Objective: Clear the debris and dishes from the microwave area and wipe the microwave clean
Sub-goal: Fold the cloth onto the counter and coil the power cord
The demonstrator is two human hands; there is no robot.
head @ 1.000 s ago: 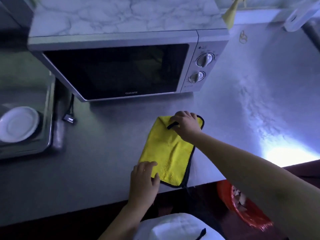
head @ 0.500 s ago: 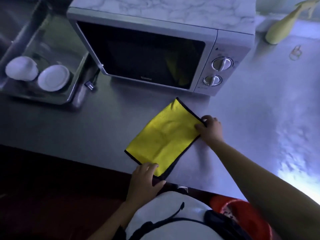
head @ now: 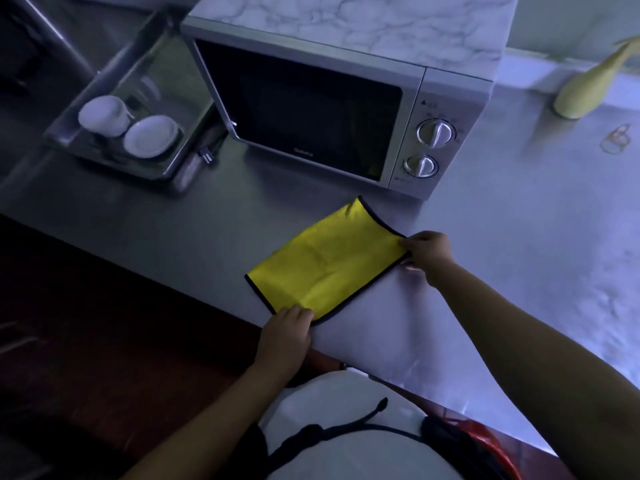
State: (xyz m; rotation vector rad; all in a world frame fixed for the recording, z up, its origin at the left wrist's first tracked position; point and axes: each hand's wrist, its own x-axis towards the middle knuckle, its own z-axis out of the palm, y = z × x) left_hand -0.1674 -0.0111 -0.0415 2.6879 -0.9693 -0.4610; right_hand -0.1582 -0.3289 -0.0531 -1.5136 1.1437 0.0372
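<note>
I see one yellow cloth [head: 325, 265] with a dark hem, spread on the bench [head: 519, 237] just in front of the one microwave [head: 311, 109]. The microwave's door is closed, and it has two knobs. One white cup [head: 102, 116] and one white plate [head: 150, 136] sit in a metal tray [head: 173, 169] to its left. The left hand [head: 287, 332] pinches the cloth's near corner at the bench edge. The right hand [head: 429, 252], fingers curled, pinches the right corner.

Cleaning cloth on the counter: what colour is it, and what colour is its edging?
The cleaning cloth is bright yellow with black edge binding; the head view shows it best.
</note>
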